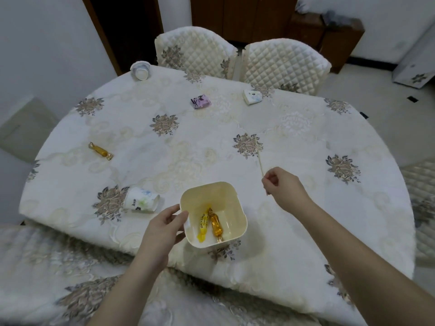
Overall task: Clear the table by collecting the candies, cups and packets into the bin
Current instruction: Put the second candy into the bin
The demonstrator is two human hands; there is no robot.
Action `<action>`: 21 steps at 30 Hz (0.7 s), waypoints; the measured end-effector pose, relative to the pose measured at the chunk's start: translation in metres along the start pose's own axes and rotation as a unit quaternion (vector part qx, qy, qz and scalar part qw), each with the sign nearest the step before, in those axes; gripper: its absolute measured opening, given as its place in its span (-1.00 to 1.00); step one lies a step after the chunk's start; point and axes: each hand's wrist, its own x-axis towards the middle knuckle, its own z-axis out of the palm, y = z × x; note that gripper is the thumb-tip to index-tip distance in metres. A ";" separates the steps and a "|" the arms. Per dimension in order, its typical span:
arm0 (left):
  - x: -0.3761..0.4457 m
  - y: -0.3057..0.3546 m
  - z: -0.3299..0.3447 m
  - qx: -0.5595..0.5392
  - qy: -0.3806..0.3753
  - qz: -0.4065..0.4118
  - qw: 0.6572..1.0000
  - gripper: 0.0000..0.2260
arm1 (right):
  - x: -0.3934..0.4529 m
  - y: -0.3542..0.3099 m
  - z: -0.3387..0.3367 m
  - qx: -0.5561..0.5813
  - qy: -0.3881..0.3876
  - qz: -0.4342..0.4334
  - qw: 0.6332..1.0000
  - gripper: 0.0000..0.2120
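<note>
Desk (294, 128) covered in cream embroidered cloth, faint sheen, raised floral motifs. Bin (237, 203) at 6 o'clock: smooth matt cream plastic. Inside, two candies (211, 225) wrapped in glossy foil-like film, gold and yellow. Third gold candy (100, 150) at 9 o'clock, same shiny wrap. Paper cup (141, 203) at 7 o'clock, matt, printed. Thin stick (261, 164), pale wood look. Chairs (282, 64) at 12 o'clock: quilted satin-like fabric.

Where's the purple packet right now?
The purple packet lies on the far side of the table, between the overturned cup on the left and a white packet on the right.
</note>
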 end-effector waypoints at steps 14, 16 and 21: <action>-0.031 -0.002 -0.001 0.015 -0.049 0.054 0.997 -0.69 | -0.140 -0.058 0.030 -0.176 0.002 -0.127 0.976 -0.91; -0.036 -0.003 -0.002 0.020 -0.052 0.058 0.997 -0.70 | -0.145 -0.055 0.029 -0.195 0.018 -0.135 0.971 -0.90; -0.050 -0.005 -0.003 0.018 -0.043 0.063 0.997 -0.73 | -0.160 -0.045 0.017 -0.199 0.042 -0.155 0.967 -0.83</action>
